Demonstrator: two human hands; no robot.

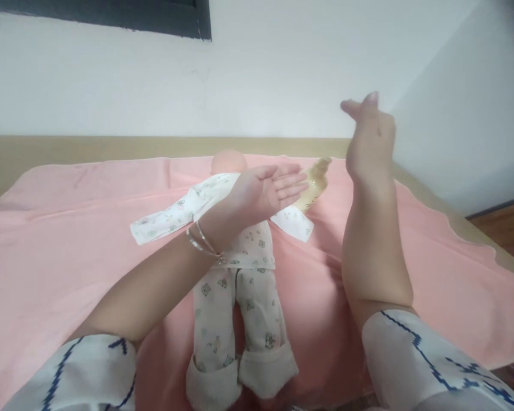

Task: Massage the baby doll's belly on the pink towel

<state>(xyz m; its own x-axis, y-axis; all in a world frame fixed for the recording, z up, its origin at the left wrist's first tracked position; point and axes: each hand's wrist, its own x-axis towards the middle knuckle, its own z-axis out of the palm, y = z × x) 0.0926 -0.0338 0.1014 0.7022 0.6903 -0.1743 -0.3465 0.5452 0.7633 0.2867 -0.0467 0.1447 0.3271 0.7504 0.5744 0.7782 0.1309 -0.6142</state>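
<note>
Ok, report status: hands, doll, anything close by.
Left hand open, palm up, over baby doll. Right hand raised, holding nothing. Doll flat on pink blanket. Feeding bottle beside its head, just past the left fingers.

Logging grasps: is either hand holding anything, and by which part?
Nothing is held: the left hand lies open, palm up, over the doll; the right hand is raised, empty.
</note>
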